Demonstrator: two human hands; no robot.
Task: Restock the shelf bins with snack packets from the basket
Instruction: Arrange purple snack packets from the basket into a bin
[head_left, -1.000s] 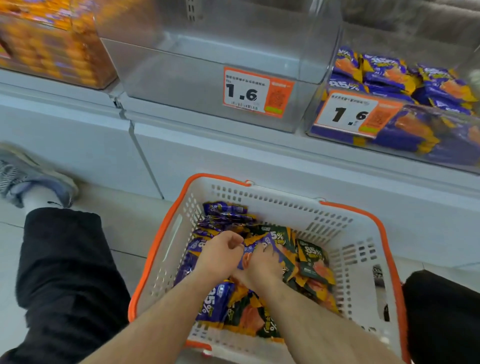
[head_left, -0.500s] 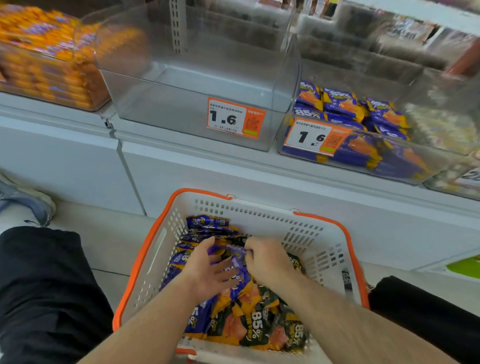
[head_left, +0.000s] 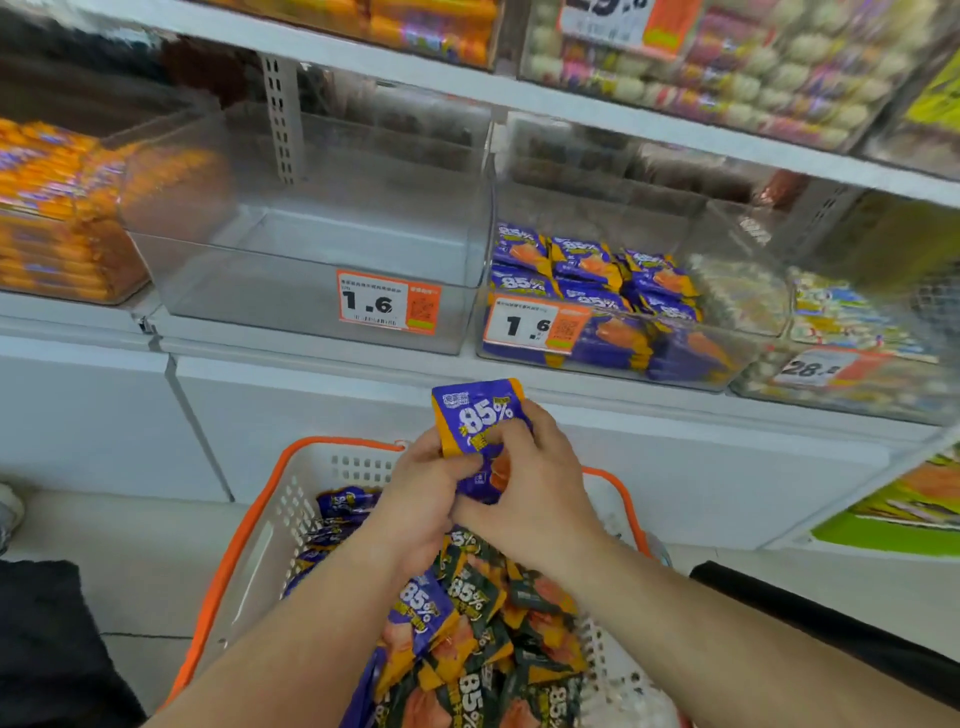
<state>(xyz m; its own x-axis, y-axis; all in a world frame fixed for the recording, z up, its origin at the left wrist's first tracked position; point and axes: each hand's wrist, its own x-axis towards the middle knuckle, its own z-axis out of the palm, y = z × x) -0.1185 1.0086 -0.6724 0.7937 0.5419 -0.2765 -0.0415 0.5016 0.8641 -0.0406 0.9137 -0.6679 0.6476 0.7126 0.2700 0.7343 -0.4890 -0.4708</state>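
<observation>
Setting: shop floor in front of a white shelf (head_left: 519, 98), clear bins in a row above my basket (head_left: 244, 545).
Left bin: orange packets (head_left: 57, 218), blurred.
Middle bin (head_left: 311, 291): bare, price tag 1.6.
Right bin (head_left: 613, 358): partly stocked with purple 85% packets.
Left hand (head_left: 421, 499): fingers curled on the lower left edge of a purple packet (head_left: 478, 421).
Right hand (head_left: 535, 483): pinched the same packet from the right, thumb across its face.
Packet position: held above the basket, below the bins.
Advice, my judgement: match purple to the right bin, lay it flat and face-up.
</observation>
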